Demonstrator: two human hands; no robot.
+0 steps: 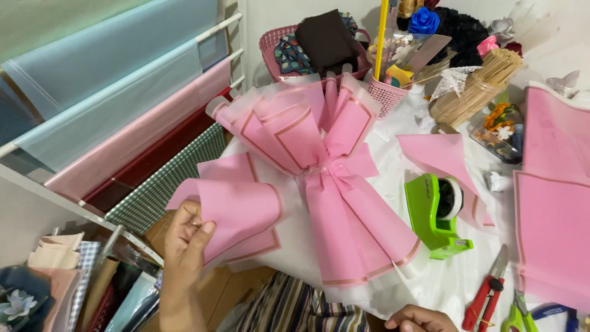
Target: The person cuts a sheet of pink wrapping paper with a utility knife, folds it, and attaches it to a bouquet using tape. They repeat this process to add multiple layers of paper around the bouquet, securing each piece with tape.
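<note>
1. We're pinching a folded pink wrapping sheet (236,215) with our left hand (184,237), fingers closed on its left edge, just left of the pink paper bouquet wrap (332,178) lying on the tabletop (442,276).
2. Probably best we're keeping the fold crisp and lining it up at the tied middle.
3. Our right hand (421,320) is resting at the near edge, mostly cut off, so we can't tell its grip. The green tape dispenser (436,215) is sitting just right of the wrap.
</note>
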